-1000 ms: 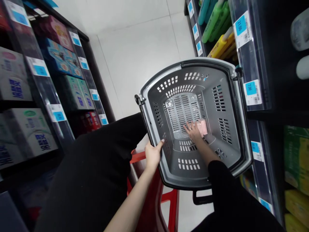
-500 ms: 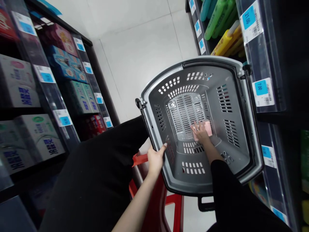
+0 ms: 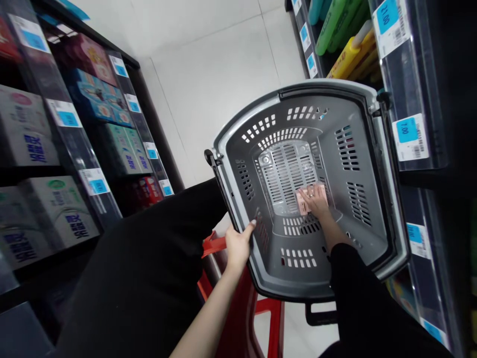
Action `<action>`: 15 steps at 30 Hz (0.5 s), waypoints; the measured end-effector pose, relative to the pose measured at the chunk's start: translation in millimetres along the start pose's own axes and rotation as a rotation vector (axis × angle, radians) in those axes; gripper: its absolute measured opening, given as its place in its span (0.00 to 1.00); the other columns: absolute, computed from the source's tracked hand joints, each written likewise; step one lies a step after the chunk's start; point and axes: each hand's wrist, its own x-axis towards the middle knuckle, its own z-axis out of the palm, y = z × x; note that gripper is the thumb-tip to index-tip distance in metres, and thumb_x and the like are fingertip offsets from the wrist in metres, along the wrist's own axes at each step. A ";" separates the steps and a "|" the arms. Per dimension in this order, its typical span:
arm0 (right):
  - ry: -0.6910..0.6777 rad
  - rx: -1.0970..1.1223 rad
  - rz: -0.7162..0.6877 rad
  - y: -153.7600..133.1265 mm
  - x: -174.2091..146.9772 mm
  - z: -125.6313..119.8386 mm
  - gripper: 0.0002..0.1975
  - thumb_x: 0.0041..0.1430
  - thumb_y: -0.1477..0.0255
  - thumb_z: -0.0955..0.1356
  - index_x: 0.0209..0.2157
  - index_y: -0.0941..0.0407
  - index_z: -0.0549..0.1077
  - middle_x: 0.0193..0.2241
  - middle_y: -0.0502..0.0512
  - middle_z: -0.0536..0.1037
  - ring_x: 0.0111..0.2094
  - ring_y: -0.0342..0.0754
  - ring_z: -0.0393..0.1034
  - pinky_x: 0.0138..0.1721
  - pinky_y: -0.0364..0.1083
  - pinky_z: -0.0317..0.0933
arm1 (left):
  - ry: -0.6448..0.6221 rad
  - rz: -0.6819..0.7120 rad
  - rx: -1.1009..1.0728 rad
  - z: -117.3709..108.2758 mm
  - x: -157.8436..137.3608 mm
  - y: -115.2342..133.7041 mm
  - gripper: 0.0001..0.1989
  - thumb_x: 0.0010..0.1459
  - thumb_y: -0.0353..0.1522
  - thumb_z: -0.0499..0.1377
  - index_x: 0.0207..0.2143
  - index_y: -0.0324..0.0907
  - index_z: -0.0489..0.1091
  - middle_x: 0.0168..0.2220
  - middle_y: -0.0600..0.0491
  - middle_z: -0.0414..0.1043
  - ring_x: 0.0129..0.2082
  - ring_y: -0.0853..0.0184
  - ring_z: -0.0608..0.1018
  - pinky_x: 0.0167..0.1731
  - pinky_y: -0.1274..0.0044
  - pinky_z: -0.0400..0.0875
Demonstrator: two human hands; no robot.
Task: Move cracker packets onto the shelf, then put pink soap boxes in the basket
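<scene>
A grey plastic shopping basket (image 3: pixel 357 144) with slotted walls stands tilted before me, its mouth facing up toward me. My left hand (image 3: pixel 239 244) grips the basket's left rim, the thumb reaching over the inner edge. Deep inside, my right hand (image 3: pixel 316 199) lies over a small pink box (image 3: pixel 302 204) on the basket floor, fingers bent across it. The palm hides part of the box, and its far side is not visible.
Boxed goods (image 3: pixel 59 211) fill the dark shelf on the left. On the right shelf hang yellow (image 3: pixel 345 57) and green packs (image 3: pixel 337 25) above price tags (image 3: pixel 410 136). Red plastic parts (image 3: pixel 274 323) are below the basket, beside my dark-clothed leg (image 3: pixel 149 258). Pale tiled floor (image 3: pixel 208 89) lies ahead.
My right hand has shifted slightly right over the pink box, and its spread fingers have drawn in onto it. My left hand keeps its grip on the basket rim.
</scene>
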 end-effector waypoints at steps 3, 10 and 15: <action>0.010 0.008 0.010 -0.6 -0.9 -0.8 0.26 0.63 0.78 0.59 0.62 0.53 0.61 0.62 0.71 0.63 0.63 0.65 0.56 0.60 0.68 0.49 | 0.001 0.008 0.001 -0.3 0.2 -0.6 0.19 0.44 0.40 0.63 0.35 0.35 0.74 0.38 0.42 0.80 0.41 0.51 0.80 0.44 0.66 0.72; 0.013 0.026 0.057 -3.1 -1.1 -1.2 0.28 0.62 0.78 0.61 0.63 0.54 0.59 0.62 0.71 0.63 0.64 0.66 0.54 0.61 0.70 0.47 | -0.007 0.015 -0.011 -0.7 1.4 -3.9 0.19 0.45 0.40 0.63 0.36 0.36 0.75 0.40 0.43 0.80 0.42 0.53 0.80 0.44 0.68 0.72; 0.001 0.031 0.099 -6.1 -0.7 0.4 0.28 0.64 0.76 0.62 0.64 0.58 0.55 0.64 0.68 0.60 0.65 0.62 0.53 0.62 0.66 0.50 | 0.001 0.012 -0.011 -0.8 0.5 -2.9 0.17 0.44 0.40 0.64 0.34 0.36 0.75 0.37 0.45 0.80 0.39 0.54 0.80 0.42 0.70 0.73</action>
